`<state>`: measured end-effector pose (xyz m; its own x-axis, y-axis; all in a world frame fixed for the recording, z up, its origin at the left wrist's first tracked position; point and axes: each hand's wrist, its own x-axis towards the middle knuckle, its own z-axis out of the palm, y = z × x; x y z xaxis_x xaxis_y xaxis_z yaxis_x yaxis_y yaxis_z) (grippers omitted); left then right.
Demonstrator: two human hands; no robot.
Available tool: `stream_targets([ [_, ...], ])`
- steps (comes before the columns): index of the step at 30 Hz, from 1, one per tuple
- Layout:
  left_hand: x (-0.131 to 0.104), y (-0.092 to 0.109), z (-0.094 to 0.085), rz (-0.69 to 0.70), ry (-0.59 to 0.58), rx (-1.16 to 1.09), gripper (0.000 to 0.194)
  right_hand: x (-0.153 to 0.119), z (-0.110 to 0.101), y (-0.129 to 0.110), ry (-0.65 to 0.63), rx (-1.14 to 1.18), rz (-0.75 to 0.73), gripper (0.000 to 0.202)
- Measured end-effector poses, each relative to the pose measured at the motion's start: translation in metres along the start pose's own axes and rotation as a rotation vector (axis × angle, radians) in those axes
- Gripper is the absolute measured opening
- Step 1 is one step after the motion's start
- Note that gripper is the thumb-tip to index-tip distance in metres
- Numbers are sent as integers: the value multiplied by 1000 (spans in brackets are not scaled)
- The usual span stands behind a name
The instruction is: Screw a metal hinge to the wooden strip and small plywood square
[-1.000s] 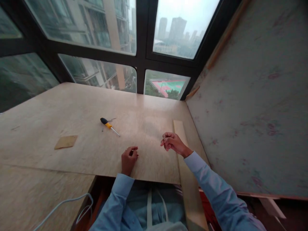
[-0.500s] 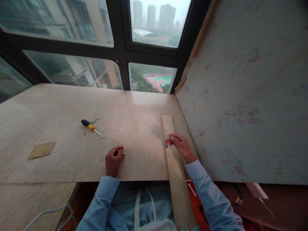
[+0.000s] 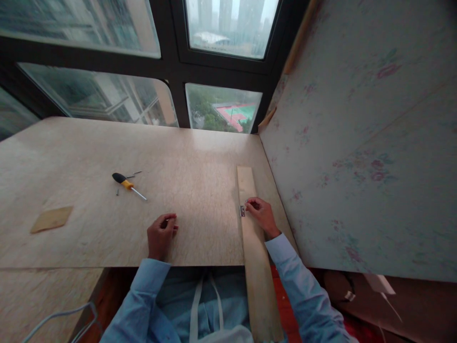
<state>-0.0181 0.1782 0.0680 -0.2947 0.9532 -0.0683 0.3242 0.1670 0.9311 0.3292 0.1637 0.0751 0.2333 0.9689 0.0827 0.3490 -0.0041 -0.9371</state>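
Observation:
A long wooden board (image 3: pixel 252 247) lies lengthwise at the right, its near end reaching over the table's edge toward my lap. On its left edge sits a small metal hinge or bracket (image 3: pixel 242 211). Just right of that metal piece, my right hand (image 3: pixel 262 213) is over the board with thumb and forefinger pinched on a tiny shiny thing, maybe a screw. My left hand (image 3: pixel 161 237) rests on the table with curled fingers; whatever they may hold is hidden. A screwdriver (image 3: pixel 128 186) with a black and yellow handle lies farther left, with several small screws (image 3: pixel 130 176) around it.
A flat brown piece of sandpaper or card (image 3: pixel 52 219) lies at the table's left. Windows (image 3: pixel 223 107) stand behind the table (image 3: pixel 200 190), and a flower-patterned wall (image 3: pixel 357 143) bounds the right side. A pale cable (image 3: pixel 67 312) loops at the lower left.
My right hand's fingers have shifted slightly and the metal piece on the board shows more clearly. The whole view has moved a little; my left hand keeps its curled pose.

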Motion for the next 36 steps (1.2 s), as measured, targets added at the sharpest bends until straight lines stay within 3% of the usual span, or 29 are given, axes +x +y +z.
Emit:
stream_targets([
  [6, -2, 5, 1, 2, 7, 0, 32, -1, -1, 2, -14, -113, -70, 36],
  [20, -1, 7, 1, -6, 9, 8, 31, -1, -4, 2, -100, -255, -237, 30],
  [36, 0, 0, 1, -2, -2, -15, 31, -5, -9, -2, -171, -363, -322, 30],
])
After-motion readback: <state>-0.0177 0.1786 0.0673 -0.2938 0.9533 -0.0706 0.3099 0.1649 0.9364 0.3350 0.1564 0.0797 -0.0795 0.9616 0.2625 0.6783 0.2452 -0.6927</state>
